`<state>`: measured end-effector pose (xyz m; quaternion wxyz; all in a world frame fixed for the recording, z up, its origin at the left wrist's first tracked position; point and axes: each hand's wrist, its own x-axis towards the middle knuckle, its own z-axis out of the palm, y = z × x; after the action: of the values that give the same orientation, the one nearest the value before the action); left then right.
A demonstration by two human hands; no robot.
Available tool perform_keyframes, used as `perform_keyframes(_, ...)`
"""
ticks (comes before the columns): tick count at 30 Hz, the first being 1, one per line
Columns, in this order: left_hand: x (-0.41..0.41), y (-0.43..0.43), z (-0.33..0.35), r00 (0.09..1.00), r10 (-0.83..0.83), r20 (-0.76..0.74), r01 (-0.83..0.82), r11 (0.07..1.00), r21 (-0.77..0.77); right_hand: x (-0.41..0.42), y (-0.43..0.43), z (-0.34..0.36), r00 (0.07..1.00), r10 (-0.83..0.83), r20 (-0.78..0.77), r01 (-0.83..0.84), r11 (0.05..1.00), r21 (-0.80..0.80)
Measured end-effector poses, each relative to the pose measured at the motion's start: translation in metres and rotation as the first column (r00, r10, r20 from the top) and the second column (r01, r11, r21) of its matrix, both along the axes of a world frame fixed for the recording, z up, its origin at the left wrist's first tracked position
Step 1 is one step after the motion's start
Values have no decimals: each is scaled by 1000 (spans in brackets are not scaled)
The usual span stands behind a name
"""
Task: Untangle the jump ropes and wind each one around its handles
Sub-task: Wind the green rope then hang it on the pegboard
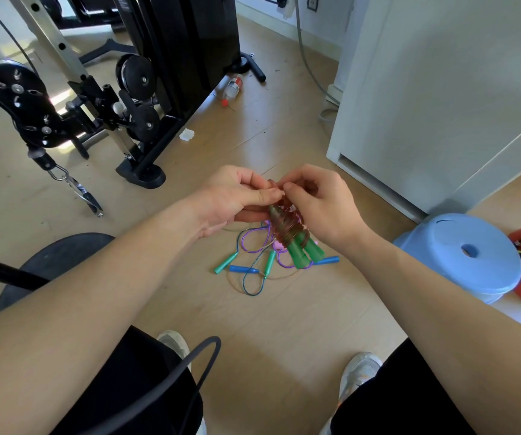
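- Upper part of the wound rope [284,228] is covered by both hands. Its end is lost between the fingertips, so I can't tell if it's tucked or loose.
- Only the lower coils and the butt ends of the two green handles [300,258] show.
- Pile [253,266] on the floor is partly behind the handles: teal and blue grips, purple and dark cords, something pink (too covered to identify).
- Left hand [237,196]: fingers curled, thumb and forefinger pinching the brownish rope at the top, lower fingers under the coils.
- Right hand [322,205]: fingers curled, pinching the same rope just beside the left thumb.
- Rope and handles are held in the air above the pile, with the butt ends pointing down.
- Bottle [233,87] by the machine [177,51]: label too small to read.
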<state>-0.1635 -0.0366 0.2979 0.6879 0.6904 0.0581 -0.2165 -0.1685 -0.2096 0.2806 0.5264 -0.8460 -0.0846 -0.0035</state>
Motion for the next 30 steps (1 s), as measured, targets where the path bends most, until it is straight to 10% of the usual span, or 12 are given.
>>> perform_keyframes(9,-8,-14,-12,986,-17,168,-23,973,230,9,-4,-4,986,44,-160,-67,988,-141)
perform_keyframes(19,-15,-28,-3,944,168,285,-209,970,123,10,2,-4,993,-112,-30,111,993,-44)
perform_keyframes(30,-14,-25,-9,961,172,218,-199,974,105,5,-6,-10,934,325,-146,-341,934,-107)
